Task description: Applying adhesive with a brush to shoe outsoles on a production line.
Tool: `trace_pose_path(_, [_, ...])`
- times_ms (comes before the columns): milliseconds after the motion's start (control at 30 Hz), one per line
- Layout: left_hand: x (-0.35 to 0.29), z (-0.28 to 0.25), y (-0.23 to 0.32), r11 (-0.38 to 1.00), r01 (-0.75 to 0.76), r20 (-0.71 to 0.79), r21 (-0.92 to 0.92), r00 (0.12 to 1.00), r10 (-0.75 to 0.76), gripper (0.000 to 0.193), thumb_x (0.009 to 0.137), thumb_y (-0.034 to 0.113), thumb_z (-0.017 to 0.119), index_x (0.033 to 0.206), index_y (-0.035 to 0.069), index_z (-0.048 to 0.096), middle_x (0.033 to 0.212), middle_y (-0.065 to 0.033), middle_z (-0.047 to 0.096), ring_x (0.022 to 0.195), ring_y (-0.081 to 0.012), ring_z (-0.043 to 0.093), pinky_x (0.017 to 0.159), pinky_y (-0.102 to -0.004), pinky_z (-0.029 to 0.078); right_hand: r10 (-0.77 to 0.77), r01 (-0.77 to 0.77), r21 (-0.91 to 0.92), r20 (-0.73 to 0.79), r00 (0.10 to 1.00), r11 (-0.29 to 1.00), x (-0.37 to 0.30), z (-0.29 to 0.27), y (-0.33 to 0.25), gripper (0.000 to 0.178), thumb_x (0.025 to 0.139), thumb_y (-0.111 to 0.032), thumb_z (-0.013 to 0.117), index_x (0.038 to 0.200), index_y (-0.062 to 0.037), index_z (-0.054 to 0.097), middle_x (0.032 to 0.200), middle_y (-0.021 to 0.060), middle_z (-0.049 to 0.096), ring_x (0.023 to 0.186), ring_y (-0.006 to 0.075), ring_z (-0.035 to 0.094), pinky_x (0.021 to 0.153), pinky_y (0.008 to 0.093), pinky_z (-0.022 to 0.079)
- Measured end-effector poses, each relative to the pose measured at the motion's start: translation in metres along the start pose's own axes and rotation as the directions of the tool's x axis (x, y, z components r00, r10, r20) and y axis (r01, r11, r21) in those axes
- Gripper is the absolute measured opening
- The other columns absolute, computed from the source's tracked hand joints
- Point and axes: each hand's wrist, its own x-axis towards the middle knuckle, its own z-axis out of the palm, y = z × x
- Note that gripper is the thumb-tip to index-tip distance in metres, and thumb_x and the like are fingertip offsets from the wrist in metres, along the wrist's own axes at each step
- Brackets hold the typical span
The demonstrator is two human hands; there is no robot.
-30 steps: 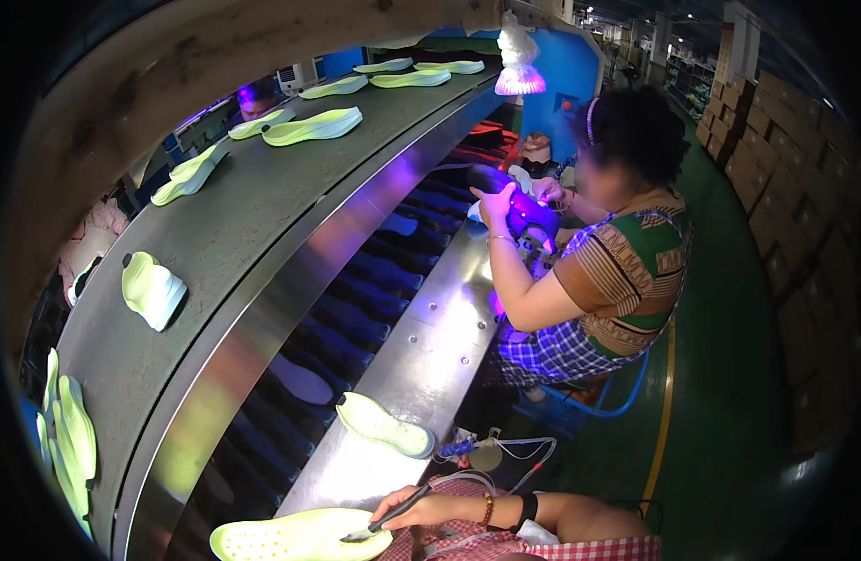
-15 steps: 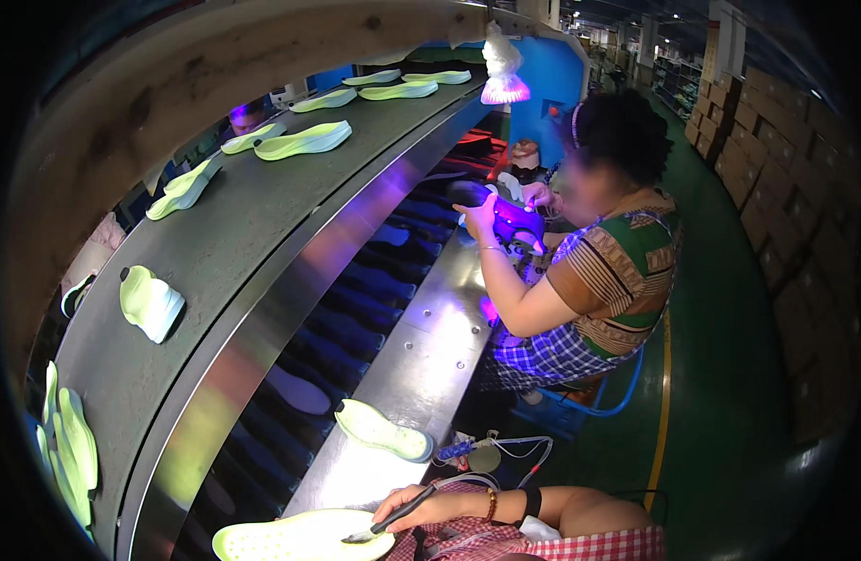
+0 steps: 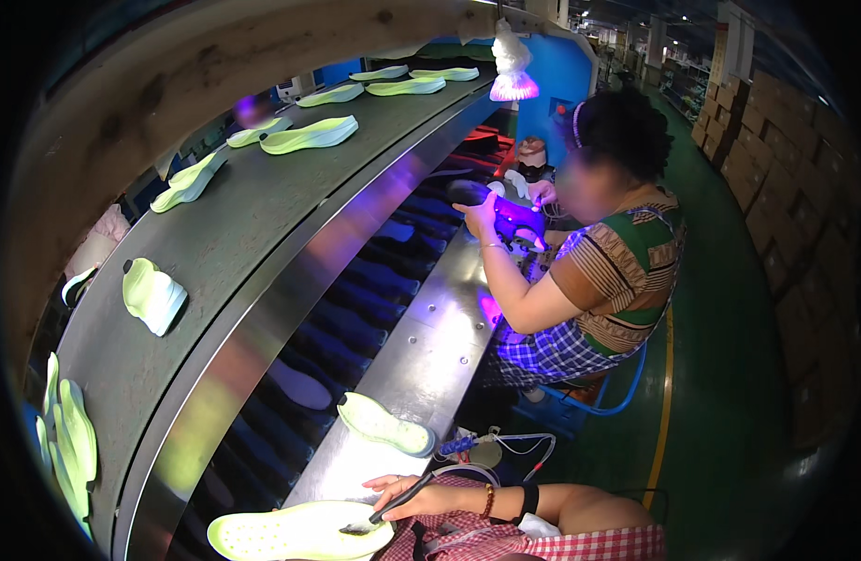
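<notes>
In my right hand (image 3: 410,503) is a slim black-handled brush (image 3: 404,497), held with some fingers stretched forward. Its dark tip rests on the inner face of a pale yellow-green shoe sole (image 3: 281,531) with small round dimples, at the bottom edge. A clear tube (image 3: 468,472) runs near the back of the brush. My left hand is not in view. Just beyond, another yellow-green sole (image 3: 385,425) lies on the metal ledge (image 3: 421,351).
To the left, a dark conveyor belt (image 3: 248,220) carries several soles. Below its metal side lie dark sole shapes on a lower rack (image 3: 327,341). A co-worker (image 3: 603,252) sits ahead, handling a shoe under violet light. A lamp (image 3: 513,70) hangs above; stacked cartons (image 3: 776,159) stand right.
My right hand's fingers have stretched forward off the brush, and its handle has tilted more upright. The brush tip stays on the sole. The whole view has shifted slightly.
</notes>
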Motion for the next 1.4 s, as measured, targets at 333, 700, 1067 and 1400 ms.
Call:
trace_pose_path(333, [-0.001,0.001,-0.001,0.999,-0.003,-0.011,0.033,1.0,0.004,0.071,0.084,0.062,0.025,0.137,0.016,0.019,0.135,-0.0077,0.034,0.117,-0.0275,0.042,0.098,-0.0448,0.032,0.107,-0.121,0.26,0.07,0.992,0.958,0.006,0.004,0.002,0.021,0.079,-0.007,0.062,0.099,-0.0013,0.061,0.132,0.0187,0.037,0.121,0.0243,0.038,0.099,0.0328,0.031])
trace_pose_path(700, [-0.001,0.011,-0.002,0.998,-0.012,0.011,0.059,1.0,0.012,0.07,0.084,0.062,0.025,0.137,0.016,0.018,0.136,-0.0077,0.034,0.118,-0.0275,0.041,0.099,-0.0448,0.031,0.13,-0.145,0.352,0.066,0.989,0.925,0.005,-0.007,0.003,0.021,0.078,-0.004,0.061,0.099,0.0002,0.06,0.127,0.0184,0.043,0.12,0.0243,0.039,0.1,0.0324,0.031])
trace_pose_path(1067, [-0.005,0.022,-0.006,0.995,-0.011,0.005,0.104,1.0,0.01,0.07,0.085,0.061,0.025,0.137,0.016,0.017,0.136,-0.0077,0.033,0.118,-0.0274,0.041,0.099,-0.0448,0.031,0.128,-0.138,0.415,0.052,0.99,0.899,0.005,-0.011,0.014,0.02,0.078,-0.006,0.062,0.097,-0.0005,0.06,0.125,0.0188,0.045,0.117,0.0233,0.042,0.097,0.0292,0.033])
trace_pose_path(1400, [-0.003,0.026,-0.005,0.973,-0.066,0.035,0.222,0.998,0.06,0.07,0.085,0.061,0.025,0.137,0.016,0.016,0.136,-0.0077,0.033,0.119,-0.0274,0.041,0.1,-0.0448,0.03,0.087,-0.103,0.428,0.058,0.995,0.898,0.004,-0.017,0.009,0.021,0.08,-0.006,0.06,0.1,0.0015,0.059,0.124,0.02,0.045,0.121,0.0241,0.038,0.101,0.032,0.029])
